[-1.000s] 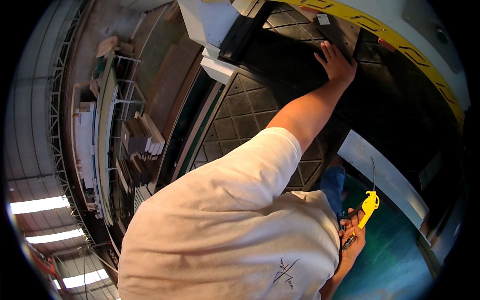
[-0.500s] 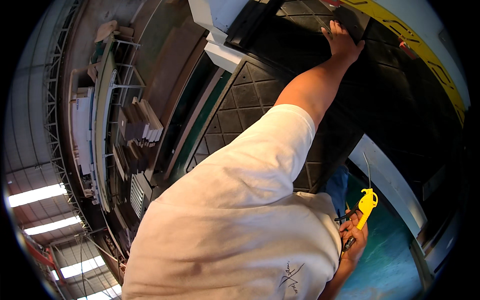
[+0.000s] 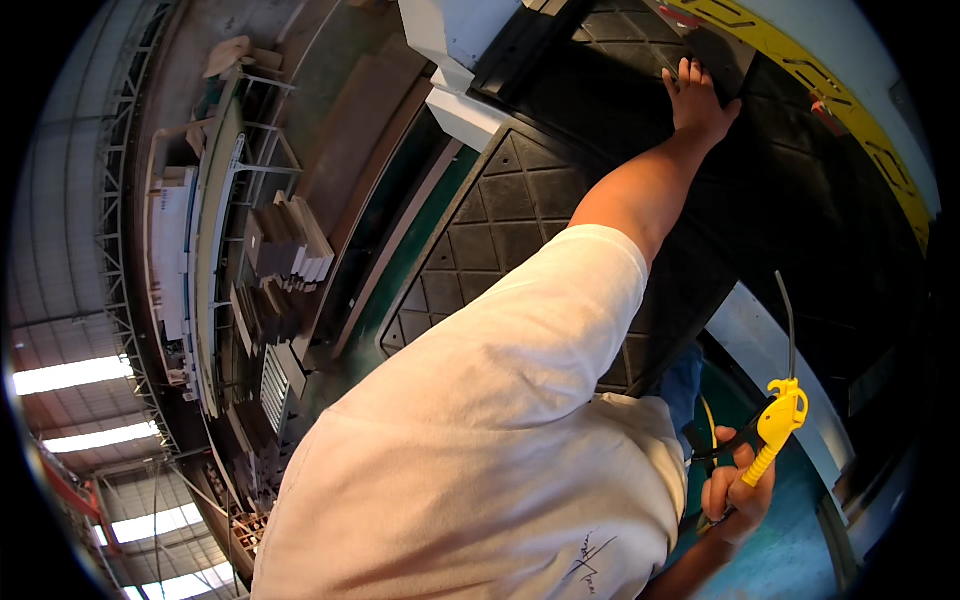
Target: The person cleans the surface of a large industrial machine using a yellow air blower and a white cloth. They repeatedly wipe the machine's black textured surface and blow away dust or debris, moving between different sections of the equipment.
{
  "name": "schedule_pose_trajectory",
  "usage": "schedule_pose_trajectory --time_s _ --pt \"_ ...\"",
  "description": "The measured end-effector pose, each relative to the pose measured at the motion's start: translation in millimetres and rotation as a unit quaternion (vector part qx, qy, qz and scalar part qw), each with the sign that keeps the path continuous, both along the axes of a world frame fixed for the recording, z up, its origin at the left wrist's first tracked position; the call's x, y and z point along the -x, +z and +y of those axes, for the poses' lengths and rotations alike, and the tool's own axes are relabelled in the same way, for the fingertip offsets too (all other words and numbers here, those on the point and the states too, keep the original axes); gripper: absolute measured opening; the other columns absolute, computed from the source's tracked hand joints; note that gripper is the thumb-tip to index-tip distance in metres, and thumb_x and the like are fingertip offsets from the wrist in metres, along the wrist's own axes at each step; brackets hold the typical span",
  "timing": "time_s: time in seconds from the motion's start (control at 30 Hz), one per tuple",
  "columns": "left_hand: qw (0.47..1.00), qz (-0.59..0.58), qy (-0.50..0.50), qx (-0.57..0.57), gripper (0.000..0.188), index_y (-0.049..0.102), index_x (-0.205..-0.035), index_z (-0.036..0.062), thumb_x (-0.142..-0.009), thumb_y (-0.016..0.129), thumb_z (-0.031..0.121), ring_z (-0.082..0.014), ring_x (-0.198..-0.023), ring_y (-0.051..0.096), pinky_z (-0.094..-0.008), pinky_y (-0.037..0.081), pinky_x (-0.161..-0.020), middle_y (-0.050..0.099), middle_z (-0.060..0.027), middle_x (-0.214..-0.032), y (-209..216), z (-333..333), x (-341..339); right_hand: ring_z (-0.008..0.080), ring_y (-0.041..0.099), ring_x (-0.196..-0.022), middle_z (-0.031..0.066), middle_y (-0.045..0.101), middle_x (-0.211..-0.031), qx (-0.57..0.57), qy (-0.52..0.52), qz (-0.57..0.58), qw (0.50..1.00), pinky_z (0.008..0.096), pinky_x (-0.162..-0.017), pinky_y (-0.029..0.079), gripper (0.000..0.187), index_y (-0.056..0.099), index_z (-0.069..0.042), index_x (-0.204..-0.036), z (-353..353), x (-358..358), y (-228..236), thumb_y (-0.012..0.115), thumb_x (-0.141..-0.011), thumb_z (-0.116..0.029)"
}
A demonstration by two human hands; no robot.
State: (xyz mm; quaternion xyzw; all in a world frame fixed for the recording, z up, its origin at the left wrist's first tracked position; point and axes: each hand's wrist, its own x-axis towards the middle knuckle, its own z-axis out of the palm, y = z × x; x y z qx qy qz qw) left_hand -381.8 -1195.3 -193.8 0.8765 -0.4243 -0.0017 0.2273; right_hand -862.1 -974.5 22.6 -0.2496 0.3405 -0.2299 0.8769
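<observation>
My left hand [image 3: 703, 105] reaches out at the top right, fingers stretched over the black table surface [image 3: 520, 195] with its diamond-shaped grooves. Its fingertips are at the edge of a dark flat panel [image 3: 718, 55]; whether they press on it I cannot tell. Lower down on the right, my right hand [image 3: 738, 490] is closed round the handle of a yellow air blow gun [image 3: 778, 425]. The gun's thin metal nozzle [image 3: 787, 320] points up, and its black lever sticks out toward my body.
A yellow slotted rail [image 3: 840, 95] curves along the far right of the table. A white machine block [image 3: 440, 45] stands at the table's corner. Stacked boards [image 3: 290, 240] and a long rack [image 3: 225, 190] are off to the left. Green floor [image 3: 790, 550] shows below right.
My right hand has moved right and a little up with the blow gun, away from my body. My left hand shifts slightly within the picture, its fingers still stretched at the dark panel.
</observation>
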Motion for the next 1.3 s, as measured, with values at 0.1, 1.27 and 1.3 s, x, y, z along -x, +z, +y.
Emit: schedule_pose_trajectory --time_s 0.1,1.27,1.3 --pt "0.999 0.026 -0.011 -0.016 0.094 0.041 -0.16 -0.0018 -0.097 0.06 0.067 -0.028 -0.164 0.011 -0.0593 0.002 -0.132 0.03 -0.013 -0.173 5 3 -1 0.0107 0.048 -0.04 0.0421 0.057 -0.137 0.053 -0.005 0.021 0.998 0.0227 -0.036 0.041 0.082 0.02 0.014 -0.157 -13 -27 29 0.051 -0.083 0.002" --pt "1.0 -0.031 -0.003 0.0 0.09 0.05 -0.154 -0.0017 -0.096 0.063 0.065 -0.03 -0.161 0.021 -0.0586 0.012 -0.13 0.036 -0.0128 -0.17 2 4 -3 0.0069 0.047 -0.044 0.034 0.062 -0.137 0.025 -0.101 0.149 0.983 0.0209 -0.04 0.042 0.085 0.021 0.0 -0.165 6 -28 64 0.051 -0.085 -0.002" --pt "0.999 -0.04 -0.002 -0.003 0.09 0.05 -0.153 -0.0021 -0.096 0.062 0.066 -0.03 -0.16 0.021 -0.0582 0.012 -0.13 0.036 -0.0132 -0.17 1 3 -4 0.0078 0.047 -0.045 0.0347 0.061 -0.139 -0.015 -0.122 0.121 0.985 0.0218 -0.041 0.043 0.086 0.022 -0.002 -0.166 14 -21 57 0.052 -0.085 -0.002"
